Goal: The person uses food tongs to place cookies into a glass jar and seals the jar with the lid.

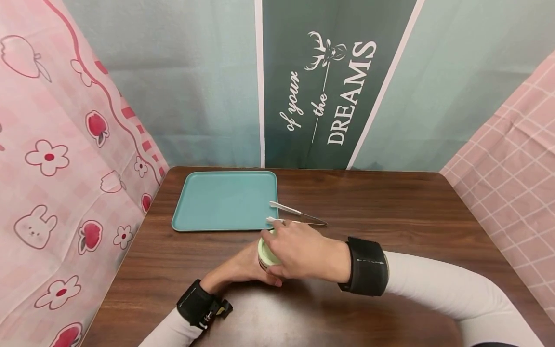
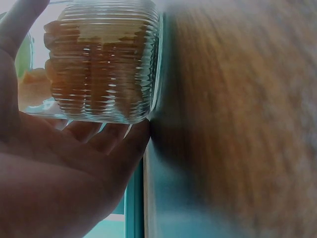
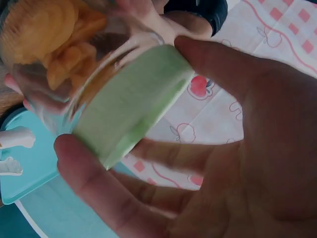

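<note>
A ribbed clear jar with orange-brown pieces inside stands on the table, capped by a pale green lid. My left hand grips the jar's side, thumb on one face and fingers on the other. From above, my right hand holds the lid's rim between thumb and fingers. In the head view the right hand hides much of the lid. The lid appears seated on the jar; whether it is loose, I cannot tell.
A turquoise tray lies at the back left of the wooden table. White-tipped tongs rest across its right edge, spread in a V, just beyond the right hand. Curtains hang behind and on both sides.
</note>
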`<state>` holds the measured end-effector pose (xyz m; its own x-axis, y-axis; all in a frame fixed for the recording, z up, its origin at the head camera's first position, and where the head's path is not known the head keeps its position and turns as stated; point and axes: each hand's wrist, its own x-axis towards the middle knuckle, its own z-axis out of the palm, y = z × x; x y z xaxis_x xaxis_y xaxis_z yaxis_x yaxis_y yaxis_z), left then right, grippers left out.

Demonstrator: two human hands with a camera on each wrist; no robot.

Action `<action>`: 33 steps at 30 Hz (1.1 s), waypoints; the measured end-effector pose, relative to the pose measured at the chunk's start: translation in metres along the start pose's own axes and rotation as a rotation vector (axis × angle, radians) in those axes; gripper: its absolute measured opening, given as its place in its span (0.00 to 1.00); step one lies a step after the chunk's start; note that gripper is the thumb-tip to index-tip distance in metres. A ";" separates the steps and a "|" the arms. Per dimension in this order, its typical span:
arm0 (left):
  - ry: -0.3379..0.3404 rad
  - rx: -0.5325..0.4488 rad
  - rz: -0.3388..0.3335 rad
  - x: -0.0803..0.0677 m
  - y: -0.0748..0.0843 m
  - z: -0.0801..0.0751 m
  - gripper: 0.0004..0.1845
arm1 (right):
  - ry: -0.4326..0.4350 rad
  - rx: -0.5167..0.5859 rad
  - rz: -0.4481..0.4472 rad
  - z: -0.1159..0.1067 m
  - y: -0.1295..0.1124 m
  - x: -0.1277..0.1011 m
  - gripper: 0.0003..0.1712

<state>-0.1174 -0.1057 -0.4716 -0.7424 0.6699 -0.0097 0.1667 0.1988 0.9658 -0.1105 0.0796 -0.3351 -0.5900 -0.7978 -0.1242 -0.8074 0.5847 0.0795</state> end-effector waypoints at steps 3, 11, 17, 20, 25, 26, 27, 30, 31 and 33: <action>-0.007 0.008 0.012 0.001 0.000 0.000 0.44 | 0.027 0.002 0.045 0.004 -0.004 0.000 0.39; -0.002 0.004 -0.009 -0.002 -0.001 0.001 0.43 | 0.013 -0.010 0.036 0.004 -0.001 -0.003 0.43; 0.016 0.004 -0.008 -0.004 0.001 0.002 0.45 | -0.032 0.076 -0.200 -0.004 0.013 -0.010 0.45; 0.024 0.011 -0.023 -0.005 0.002 0.001 0.49 | -0.078 0.081 -0.275 -0.008 0.018 -0.011 0.41; 0.027 0.009 -0.056 -0.006 0.003 0.000 0.54 | -0.090 0.058 -0.327 -0.010 0.024 -0.008 0.39; 0.027 0.009 -0.059 -0.006 0.003 -0.001 0.54 | -0.091 0.061 -0.331 -0.010 0.024 -0.007 0.39; 0.027 0.010 -0.062 -0.006 0.003 -0.001 0.54 | -0.093 0.067 -0.335 -0.010 0.025 -0.007 0.40; 0.027 0.027 -0.061 -0.005 0.003 0.000 0.54 | -0.094 0.085 -0.346 -0.010 0.027 -0.005 0.39; 0.026 0.031 -0.059 -0.005 0.002 0.000 0.54 | -0.092 0.091 -0.351 -0.010 0.028 -0.005 0.39; 0.024 0.039 -0.057 -0.005 0.003 0.000 0.53 | -0.091 0.093 -0.354 -0.010 0.028 -0.004 0.40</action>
<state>-0.1135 -0.1086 -0.4691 -0.7669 0.6392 -0.0581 0.1484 0.2647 0.9529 -0.1309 0.0978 -0.3223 -0.2675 -0.9391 -0.2157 -0.9545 0.2889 -0.0742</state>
